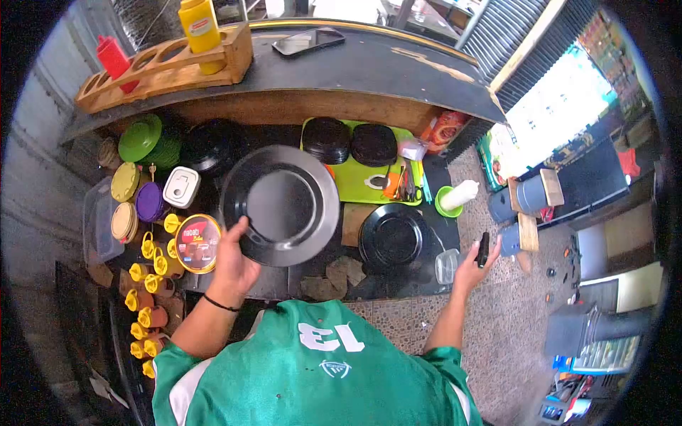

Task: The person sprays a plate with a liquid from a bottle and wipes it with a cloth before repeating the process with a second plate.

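Observation:
My left hand [234, 264] grips a round black plate [280, 206] by its near rim, thumb on top, raised above the counter. In my right hand [469, 270], out past the counter's right side, is a small dark oblong object [484, 250]; its kind is not clear. A second black plate [393, 236] lies on the counter between my hands. Beside my left wrist sits a round tub with a Nabati label [199, 244]. Close to my right hand stands a small clear plastic container [446, 266].
Yellow-lidded jars [145, 317] line the left side, below a stack of green plates [142, 138]. At the back, black dishes [326, 140] rest on a lime-green tray [344, 183]. A raised shelf [383, 64] carries a wooden bottle rack [160, 71]. Stools [529, 195] stand right.

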